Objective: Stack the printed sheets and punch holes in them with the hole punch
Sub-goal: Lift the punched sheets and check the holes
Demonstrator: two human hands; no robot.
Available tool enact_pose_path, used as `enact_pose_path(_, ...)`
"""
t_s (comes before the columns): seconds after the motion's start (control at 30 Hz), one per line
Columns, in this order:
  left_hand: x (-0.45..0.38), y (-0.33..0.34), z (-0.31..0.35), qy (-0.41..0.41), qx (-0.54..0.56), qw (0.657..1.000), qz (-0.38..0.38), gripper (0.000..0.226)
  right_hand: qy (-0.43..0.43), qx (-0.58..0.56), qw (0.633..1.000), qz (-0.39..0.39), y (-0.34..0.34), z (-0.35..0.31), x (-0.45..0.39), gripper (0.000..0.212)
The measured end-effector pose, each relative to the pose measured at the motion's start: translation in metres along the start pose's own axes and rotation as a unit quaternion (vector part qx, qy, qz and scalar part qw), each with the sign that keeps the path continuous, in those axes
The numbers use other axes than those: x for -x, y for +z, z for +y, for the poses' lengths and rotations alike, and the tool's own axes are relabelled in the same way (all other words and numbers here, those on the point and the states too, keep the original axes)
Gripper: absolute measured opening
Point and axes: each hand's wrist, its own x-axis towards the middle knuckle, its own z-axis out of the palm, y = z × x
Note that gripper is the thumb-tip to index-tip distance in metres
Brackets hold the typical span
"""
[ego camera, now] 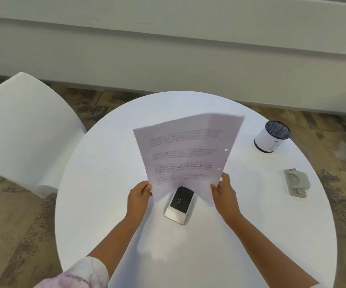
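Observation:
I hold a stack of printed sheets (185,154) upright above the round white table (105,183), text facing me. My left hand (139,196) pinches the bottom left corner and my right hand (224,191) grips the bottom right edge. Small punched holes show along the sheets' right edge. A grey hole punch (296,182) lies flat on the table at the right, apart from both hands. A black and silver device (180,205) sits on the table just below the sheets, between my hands; its far end is hidden by the paper.
A white cup with a dark rim (271,139) stands at the table's far right. A white chair (25,132) stands to the left of the table. A pale wall base runs along the back, with patterned floor around.

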Motion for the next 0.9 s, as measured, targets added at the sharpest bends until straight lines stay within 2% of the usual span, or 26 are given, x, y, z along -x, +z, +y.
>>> enact_pose_path(0.17, -0.028, -0.020, 0.003, -0.009, -0.001, 0.998, 0.060, 0.019, -0.009, 0.026, 1.000, -0.010, 0.015, -0.012, -0.022, 0.036)
enact_pose_path(0.3, -0.054, -0.037, 0.006, -0.017, -0.025, 0.997, 0.078, 0.020, -0.013, 0.037, 0.999, -0.036, 0.035, -0.023, -0.042, 0.035)
enact_pose_path(0.47, -0.097, -0.054, 0.004, -0.032, -0.066, 0.992, 0.102, 0.024, -0.009, 0.058, 0.996, -0.074, 0.066, -0.031, -0.075, 0.043)
enact_pose_path(0.9, -0.192, -0.074, 0.010, -0.014, -0.114, 0.983, 0.144, 0.025, 0.006, 0.006, 0.996, -0.089, 0.108, -0.058, -0.148, 0.043)
